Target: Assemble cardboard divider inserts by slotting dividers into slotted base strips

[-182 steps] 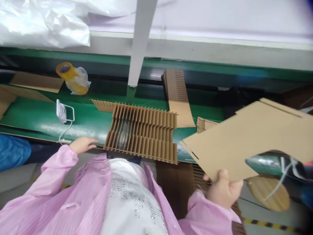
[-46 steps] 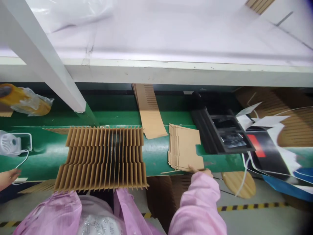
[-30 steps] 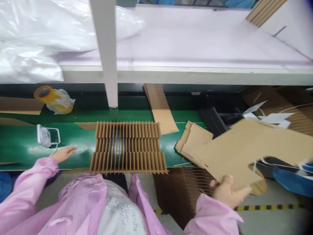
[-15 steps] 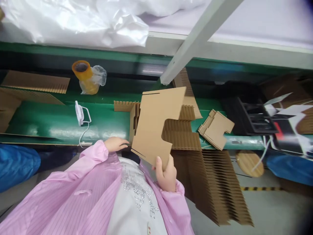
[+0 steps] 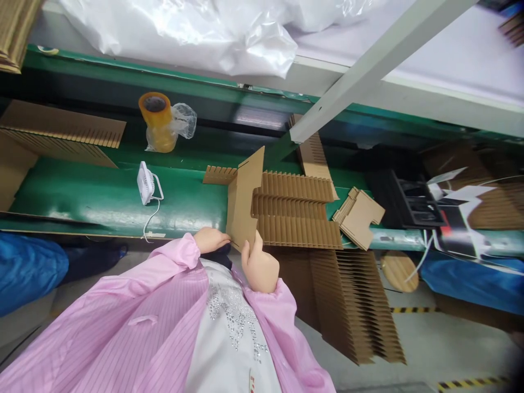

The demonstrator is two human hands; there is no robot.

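A notched cardboard divider panel (image 5: 246,194) stands nearly upright over the left end of the slotted cardboard partition (image 5: 298,232). My right hand (image 5: 261,266) grips its lower right part between thumb and fingers. At the lower left corner, the fingers of my left hand (image 5: 212,240) are pressed together on the panel's edge. Part of a slotted strip (image 5: 219,174) sticks out to the left behind the panel. The partition's many parallel dividers lie to the right of the panel, which hides the partition's left end.
More notched panels (image 5: 360,215) lie stacked on the right, beside a black bin (image 5: 413,196). A second slotted partition (image 5: 347,305) hangs below the bench edge. Leftward are a small white lamp (image 5: 146,183), yellow tape rolls (image 5: 159,128) and slotted cardboard (image 5: 61,123). A white post (image 5: 347,90) slants overhead.
The panel has turned more edge-on and come down to the left end of the partition. My left hand has moved right to its corner; my right hand has shifted left and up. The view has shifted.
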